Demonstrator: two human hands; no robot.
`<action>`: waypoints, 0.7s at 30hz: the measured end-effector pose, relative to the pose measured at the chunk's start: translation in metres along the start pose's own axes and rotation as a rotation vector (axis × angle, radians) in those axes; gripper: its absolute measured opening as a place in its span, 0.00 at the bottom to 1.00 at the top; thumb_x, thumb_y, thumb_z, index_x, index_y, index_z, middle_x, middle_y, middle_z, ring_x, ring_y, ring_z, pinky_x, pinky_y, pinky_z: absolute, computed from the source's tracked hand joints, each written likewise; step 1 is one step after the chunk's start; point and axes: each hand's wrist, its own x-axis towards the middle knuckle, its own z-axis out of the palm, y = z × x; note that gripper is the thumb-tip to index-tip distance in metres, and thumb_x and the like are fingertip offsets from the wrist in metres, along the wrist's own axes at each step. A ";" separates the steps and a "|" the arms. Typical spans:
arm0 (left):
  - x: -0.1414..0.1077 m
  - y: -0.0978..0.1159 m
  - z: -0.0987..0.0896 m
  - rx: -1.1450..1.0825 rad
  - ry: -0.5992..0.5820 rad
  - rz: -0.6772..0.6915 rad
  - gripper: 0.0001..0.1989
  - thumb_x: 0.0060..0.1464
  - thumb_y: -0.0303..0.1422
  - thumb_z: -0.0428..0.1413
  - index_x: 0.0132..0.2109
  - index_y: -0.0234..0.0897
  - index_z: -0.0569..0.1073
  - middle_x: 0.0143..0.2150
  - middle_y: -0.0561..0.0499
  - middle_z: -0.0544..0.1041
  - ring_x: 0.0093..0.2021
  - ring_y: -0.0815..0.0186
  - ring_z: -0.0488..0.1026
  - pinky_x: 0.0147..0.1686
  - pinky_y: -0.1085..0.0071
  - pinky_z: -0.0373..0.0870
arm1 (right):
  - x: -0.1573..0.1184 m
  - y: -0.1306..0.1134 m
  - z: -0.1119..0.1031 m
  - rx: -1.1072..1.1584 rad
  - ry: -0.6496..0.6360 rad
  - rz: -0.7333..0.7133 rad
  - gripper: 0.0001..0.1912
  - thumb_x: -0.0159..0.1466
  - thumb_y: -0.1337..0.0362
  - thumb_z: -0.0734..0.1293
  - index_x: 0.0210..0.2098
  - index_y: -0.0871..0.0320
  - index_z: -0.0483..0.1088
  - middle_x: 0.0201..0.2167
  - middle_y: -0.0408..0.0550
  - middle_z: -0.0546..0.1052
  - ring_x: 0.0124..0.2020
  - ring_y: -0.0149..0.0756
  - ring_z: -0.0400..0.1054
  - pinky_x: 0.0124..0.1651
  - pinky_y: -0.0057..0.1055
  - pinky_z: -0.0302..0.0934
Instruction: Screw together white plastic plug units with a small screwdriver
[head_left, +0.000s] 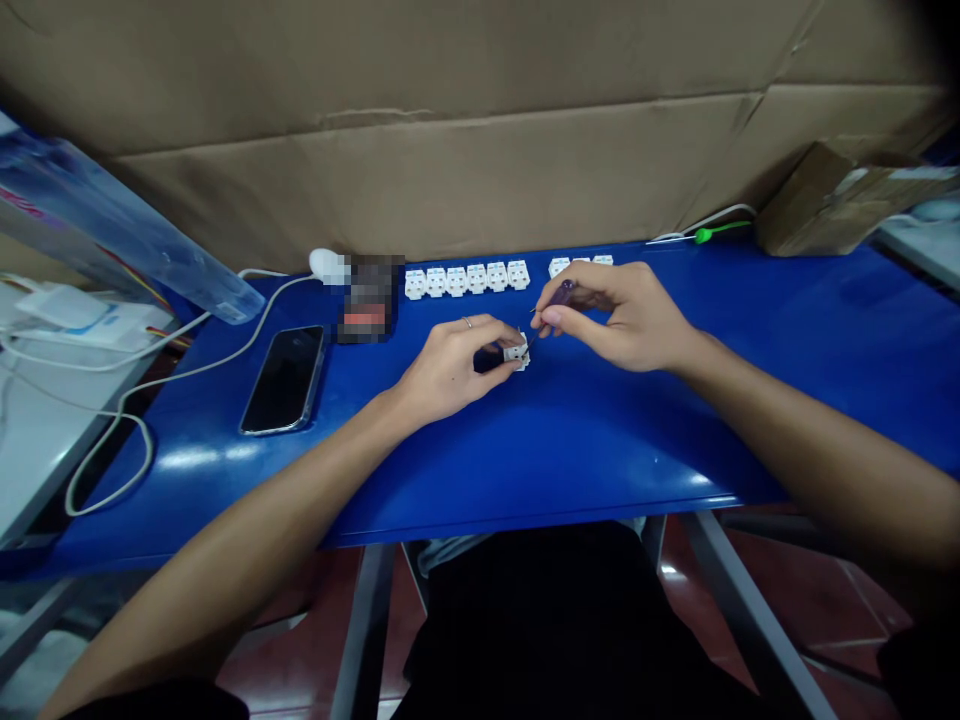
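Blk phone (pixel 283 380) lies near wht cable (pixel 152 441) on L, cardbd box (pixel 812 208) far R

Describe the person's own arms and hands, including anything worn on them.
Both are bare human hands, with no gloves. The left hand wears a thin, light metallic ring on one finger; no ring shows on the right hand. The wrists show no watch or band. A black left sleeve ends above the uncovered forearm.

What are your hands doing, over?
Left hand: pinching small white part. Right hand: gripping purple-handled tool, tip at the part. Nothing seen blocking between them. Over.
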 end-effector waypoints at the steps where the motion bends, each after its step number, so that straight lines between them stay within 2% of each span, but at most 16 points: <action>1: 0.000 -0.001 -0.002 0.037 0.001 0.004 0.07 0.72 0.33 0.67 0.53 0.41 0.87 0.53 0.46 0.90 0.51 0.58 0.89 0.57 0.59 0.89 | 0.000 0.000 0.001 0.015 -0.005 0.002 0.19 0.76 0.44 0.76 0.46 0.53 0.82 0.36 0.44 0.88 0.35 0.36 0.83 0.43 0.34 0.81; 6: 0.002 -0.009 -0.010 0.077 -0.112 -0.033 0.06 0.70 0.32 0.68 0.51 0.42 0.89 0.68 0.42 0.84 0.67 0.49 0.84 0.71 0.48 0.80 | 0.005 -0.001 -0.001 0.008 -0.055 -0.002 0.17 0.76 0.45 0.76 0.48 0.53 0.82 0.35 0.44 0.89 0.35 0.38 0.85 0.44 0.35 0.81; 9: 0.003 -0.014 -0.009 0.003 -0.143 -0.047 0.07 0.73 0.33 0.65 0.51 0.42 0.89 0.67 0.44 0.87 0.66 0.51 0.86 0.72 0.47 0.79 | 0.010 -0.003 -0.002 -0.075 -0.080 -0.045 0.14 0.78 0.49 0.74 0.48 0.53 0.82 0.36 0.43 0.89 0.33 0.36 0.83 0.41 0.34 0.78; 14: 0.004 -0.019 -0.003 -0.017 -0.102 -0.074 0.06 0.71 0.34 0.67 0.49 0.43 0.90 0.63 0.45 0.89 0.64 0.51 0.87 0.71 0.47 0.80 | 0.015 -0.002 -0.001 -0.150 -0.096 -0.072 0.13 0.79 0.50 0.72 0.48 0.53 0.81 0.34 0.42 0.88 0.31 0.34 0.80 0.40 0.34 0.74; 21: 0.004 -0.021 -0.002 -0.066 -0.086 -0.107 0.05 0.70 0.35 0.69 0.46 0.44 0.91 0.63 0.45 0.89 0.63 0.52 0.88 0.70 0.49 0.81 | 0.009 0.003 0.010 -0.110 0.001 -0.069 0.15 0.78 0.48 0.72 0.47 0.53 0.80 0.37 0.43 0.89 0.36 0.37 0.86 0.43 0.34 0.77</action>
